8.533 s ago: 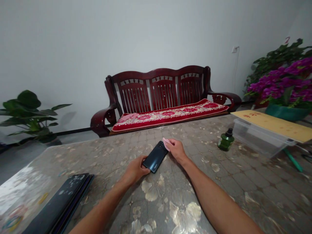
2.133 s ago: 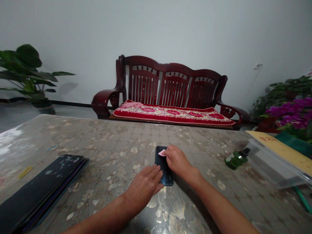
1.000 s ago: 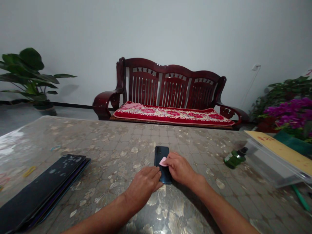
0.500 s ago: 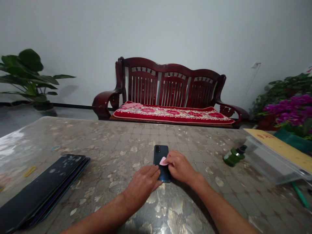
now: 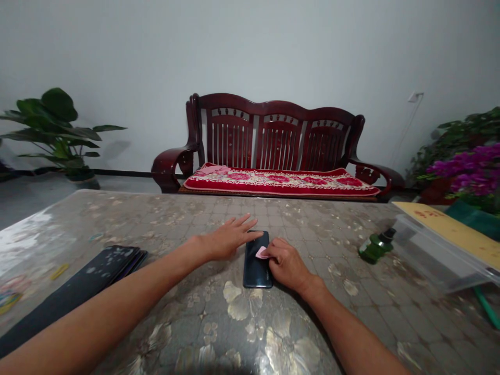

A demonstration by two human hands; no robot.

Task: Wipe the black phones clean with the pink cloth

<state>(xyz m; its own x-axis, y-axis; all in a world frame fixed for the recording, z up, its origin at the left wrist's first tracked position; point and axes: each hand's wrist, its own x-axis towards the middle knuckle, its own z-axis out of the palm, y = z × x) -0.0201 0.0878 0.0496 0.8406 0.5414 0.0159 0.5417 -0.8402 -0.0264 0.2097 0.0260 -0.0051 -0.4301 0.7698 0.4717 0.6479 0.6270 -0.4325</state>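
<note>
Dark phone point(image 5: 258, 260) lies flat on the patterned table point(image 5: 351, 291), near centre. Left hand point(image 5: 228, 239), fingers spread open, rests flat at the phone's far left corner. Right hand point(image 5: 287, 265) pinches a small pink cloth point(image 5: 261, 253) against the phone's right side.

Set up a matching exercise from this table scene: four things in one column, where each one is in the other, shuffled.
1 smartphone
2 pink cloth
3 green bottle
4 clear plastic box

A under a yellow sheet
B pinched in the right hand
C flat on the table, left hand touching its edge
D beside the box, right of both hands

Pairs: 1-C, 2-B, 3-D, 4-A
</note>
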